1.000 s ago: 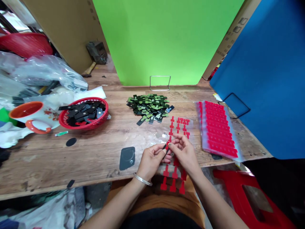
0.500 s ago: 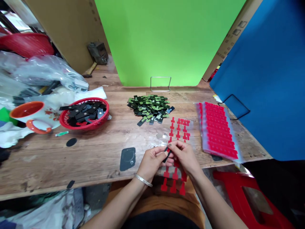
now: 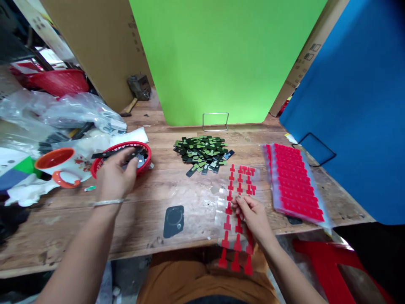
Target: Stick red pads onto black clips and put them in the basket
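1. Head view: the left hand reaches out over the near rim of the round red plastic basket of flat black parts, fingers curled loosely down into it; whether it grips a part I cannot tell.
2. The right hand rests on the clear plastic sheet of red T-shaped stickers, fingertips pinched at one sticker in the middle of the sheet.
3. That sheet lies on the wooden tabletop and hangs over its near edge, below the right hand, toward the person's lap.
4. Beyond the right hand, and to the right of the left hand, lies a loose heap of small dark green and black flat pieces.
5. Right of the right hand sits a stack of clear sheets filled with red stickers.
6. Between the two hands, near the tabletop's front edge, lies a dark grey squarish pad.
7. Just left of the left hand stands a white mug with orange inside and handle, with crumpled clear plastic bags behind it.
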`<state>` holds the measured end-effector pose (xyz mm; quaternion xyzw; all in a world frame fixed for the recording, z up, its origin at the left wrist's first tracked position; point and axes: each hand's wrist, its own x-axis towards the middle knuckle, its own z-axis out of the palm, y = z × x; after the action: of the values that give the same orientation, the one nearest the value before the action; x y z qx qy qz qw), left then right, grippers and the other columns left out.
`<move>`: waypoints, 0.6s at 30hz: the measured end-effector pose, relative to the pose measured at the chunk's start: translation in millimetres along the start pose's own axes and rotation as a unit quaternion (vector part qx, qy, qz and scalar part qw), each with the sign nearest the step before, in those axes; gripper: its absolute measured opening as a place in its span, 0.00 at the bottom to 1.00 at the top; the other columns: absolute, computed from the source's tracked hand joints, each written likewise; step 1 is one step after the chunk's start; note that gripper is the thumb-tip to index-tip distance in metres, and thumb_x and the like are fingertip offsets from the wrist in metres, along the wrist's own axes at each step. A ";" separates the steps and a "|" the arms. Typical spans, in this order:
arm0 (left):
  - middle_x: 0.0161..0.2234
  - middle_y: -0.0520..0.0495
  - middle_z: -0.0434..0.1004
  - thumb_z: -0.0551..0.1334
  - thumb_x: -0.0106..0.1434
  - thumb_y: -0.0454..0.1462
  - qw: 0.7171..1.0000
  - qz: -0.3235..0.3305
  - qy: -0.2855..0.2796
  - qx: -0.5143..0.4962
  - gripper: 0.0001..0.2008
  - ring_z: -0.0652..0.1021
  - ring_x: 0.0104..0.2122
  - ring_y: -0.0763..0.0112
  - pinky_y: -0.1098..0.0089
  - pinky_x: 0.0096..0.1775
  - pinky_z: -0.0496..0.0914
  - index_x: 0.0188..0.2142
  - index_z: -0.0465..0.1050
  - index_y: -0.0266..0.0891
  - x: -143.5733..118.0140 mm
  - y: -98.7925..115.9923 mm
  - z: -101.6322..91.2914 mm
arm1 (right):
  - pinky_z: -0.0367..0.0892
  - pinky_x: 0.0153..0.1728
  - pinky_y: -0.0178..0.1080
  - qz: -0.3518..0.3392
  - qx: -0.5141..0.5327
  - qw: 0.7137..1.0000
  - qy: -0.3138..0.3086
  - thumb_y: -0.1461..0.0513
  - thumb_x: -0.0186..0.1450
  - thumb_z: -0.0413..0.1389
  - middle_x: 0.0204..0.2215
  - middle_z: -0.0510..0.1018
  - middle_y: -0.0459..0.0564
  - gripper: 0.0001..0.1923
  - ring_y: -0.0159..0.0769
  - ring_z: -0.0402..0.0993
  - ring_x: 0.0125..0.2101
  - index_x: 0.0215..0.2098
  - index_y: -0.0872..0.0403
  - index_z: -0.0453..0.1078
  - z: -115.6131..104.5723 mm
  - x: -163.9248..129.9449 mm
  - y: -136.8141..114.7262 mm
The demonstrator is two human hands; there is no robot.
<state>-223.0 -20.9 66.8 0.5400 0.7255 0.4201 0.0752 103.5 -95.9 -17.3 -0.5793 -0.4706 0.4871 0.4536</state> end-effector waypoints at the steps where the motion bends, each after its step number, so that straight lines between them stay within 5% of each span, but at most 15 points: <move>1: 0.46 0.43 0.71 0.59 0.57 0.39 0.996 0.043 0.032 0.066 0.19 0.70 0.47 0.57 0.59 0.51 0.60 0.48 0.68 0.35 7.8 0.4 -5.9 | 0.55 0.17 0.31 -0.005 -0.007 1.000 0.000 0.51 0.60 0.50 0.18 0.71 0.46 0.18 0.29 0.63 0.17 0.27 0.56 0.72 0.7 -0.6 -0.6; 4: 0.41 0.43 0.74 0.58 0.57 0.42 0.981 0.122 0.012 0.151 0.17 0.72 0.43 0.60 0.63 0.47 0.63 0.42 0.71 0.34 10.6 8.3 4.0 | 0.56 0.19 0.31 -0.035 -0.048 0.998 -0.001 0.53 0.61 0.50 0.17 0.70 0.45 0.17 0.29 0.62 0.18 0.25 0.56 0.71 2.9 -0.1 -5.2; 7: 0.33 0.45 0.76 0.58 0.56 0.42 0.964 0.162 -0.139 0.158 0.12 0.74 0.35 0.64 0.68 0.41 0.65 0.34 0.74 0.36 -4.7 16.9 48.0 | 0.59 0.23 0.32 -0.092 -0.118 0.989 0.013 0.56 0.60 0.51 0.20 0.71 0.45 0.13 0.31 0.65 0.22 0.26 0.56 0.70 -0.7 12.0 -12.7; 10: 0.32 0.43 0.76 0.58 0.55 0.43 0.943 0.169 -0.229 0.172 0.14 0.74 0.35 0.61 0.67 0.40 0.64 0.36 0.73 0.36 -20.3 22.4 96.6 | 0.61 0.30 0.33 -0.150 -0.230 0.959 0.065 0.60 0.60 0.49 0.27 0.75 0.48 0.10 0.34 0.69 0.28 0.30 0.56 0.71 -12.5 40.6 -19.7; 14: 0.35 0.41 0.73 0.58 0.55 0.43 0.948 0.176 -0.197 0.175 0.15 0.71 0.38 0.59 0.64 0.41 0.64 0.40 0.70 0.36 -32.2 34.4 135.3 | 0.60 0.36 0.32 -0.090 -0.423 0.891 0.137 0.66 0.59 0.47 0.33 0.77 0.51 0.11 0.35 0.71 0.34 0.33 0.55 0.71 -30.3 87.5 -22.2; 18: 0.35 0.43 0.71 0.55 0.59 0.40 0.927 0.283 -0.223 0.107 0.09 0.69 0.39 0.62 0.65 0.43 0.63 0.33 0.71 0.39 -49.2 62.2 159.4 | 0.60 0.35 0.33 -0.034 -0.464 0.873 0.149 0.66 0.59 0.48 0.30 0.77 0.56 0.11 0.38 0.72 0.35 0.31 0.57 0.72 -35.1 117.4 -16.1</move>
<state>-68.6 25.6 -8.5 0.8074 0.5475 0.2131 0.0548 146.3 20.0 -13.6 -0.7726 -0.5885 0.1048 0.2139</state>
